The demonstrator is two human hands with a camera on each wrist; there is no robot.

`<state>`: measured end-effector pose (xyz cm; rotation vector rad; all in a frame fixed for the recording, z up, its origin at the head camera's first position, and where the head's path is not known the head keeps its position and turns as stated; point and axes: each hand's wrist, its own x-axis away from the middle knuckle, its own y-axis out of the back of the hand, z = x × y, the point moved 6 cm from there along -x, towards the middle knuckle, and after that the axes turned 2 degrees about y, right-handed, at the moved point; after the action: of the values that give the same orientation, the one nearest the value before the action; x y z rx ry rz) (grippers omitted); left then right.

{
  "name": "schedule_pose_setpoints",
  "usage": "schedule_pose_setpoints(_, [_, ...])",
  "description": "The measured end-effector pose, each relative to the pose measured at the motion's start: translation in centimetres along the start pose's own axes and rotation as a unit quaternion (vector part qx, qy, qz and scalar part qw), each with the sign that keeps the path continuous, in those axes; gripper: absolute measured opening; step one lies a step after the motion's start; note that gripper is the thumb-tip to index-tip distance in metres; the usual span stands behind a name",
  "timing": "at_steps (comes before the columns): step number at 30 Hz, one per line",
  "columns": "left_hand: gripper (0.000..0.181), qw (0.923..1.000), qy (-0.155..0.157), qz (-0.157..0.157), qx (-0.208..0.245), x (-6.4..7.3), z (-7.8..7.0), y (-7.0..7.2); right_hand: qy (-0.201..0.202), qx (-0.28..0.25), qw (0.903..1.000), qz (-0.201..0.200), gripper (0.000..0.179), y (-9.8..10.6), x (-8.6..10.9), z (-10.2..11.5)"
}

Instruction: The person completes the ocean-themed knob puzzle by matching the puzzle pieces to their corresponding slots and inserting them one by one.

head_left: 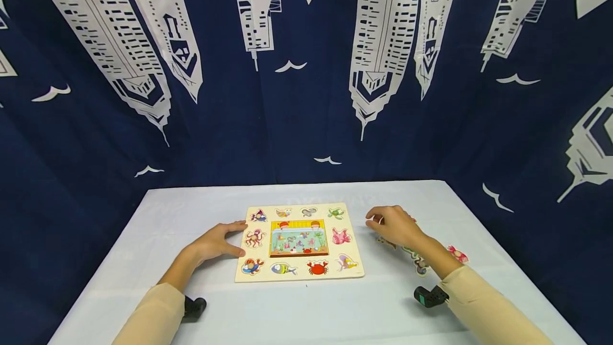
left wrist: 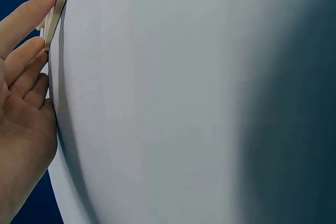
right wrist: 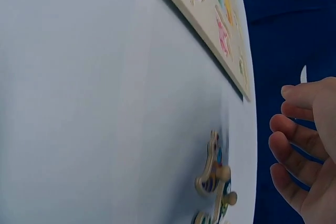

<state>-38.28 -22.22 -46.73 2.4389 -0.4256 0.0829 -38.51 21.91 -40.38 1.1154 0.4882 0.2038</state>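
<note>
A wooden puzzle board (head_left: 306,277) with sea-animal pictures around a central aquarium picture lies mid-table. At its left edge is my left hand (head_left: 215,241), thumb and fingertips touching the rim; the left wrist view also shows these fingers (left wrist: 34,48) against the board's edge (left wrist: 58,11). My right hand (head_left: 395,225) hovers right of the board, fingers loosely bent, holding nothing; the right wrist view confirms the gap between its thumb and fingers (right wrist: 294,135). Beneath and beside it lie several knobbed puzzle pieces (right wrist: 210,174), partly hidden by the hand and forearm in the head view.
A red-pink puzzle piece (head_left: 457,254) lies right of the right forearm. Black wrist devices show under both sleeves, one at the left (head_left: 193,309) and one at the right (head_left: 431,296). A white cloth covers the table (head_left: 306,313); a dark blue printed curtain (head_left: 297,116) hangs behind.
</note>
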Motion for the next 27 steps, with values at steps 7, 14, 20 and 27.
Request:
schedule_pose_setpoints(7, [0.087,1.0,-0.006,0.0,0.005,0.1,0.0,-0.1,-0.017,-0.003,0.9997,0.018,0.013,0.3,1.6,-1.8])
schedule_pose_setpoints(14, [0.086,1.0,-0.001,0.0,0.007,0.2,0.0,-0.1,0.032,0.004,0.9978,0.058,0.017,-0.1,3.1,-2.9])
schedule_pose_setpoints(20, [0.086,0.9999,-0.005,-0.002,0.012,0.2,-0.1,0.0,0.084,0.007,0.9947,0.059,0.024,-0.3,3.8,-3.4])
schedule_pose_setpoints(27, [0.086,1.0,-0.004,-0.004,0.005,0.2,-0.1,0.1,0.077,0.004,0.9953,0.06,0.021,-0.7,3.4,-3.9])
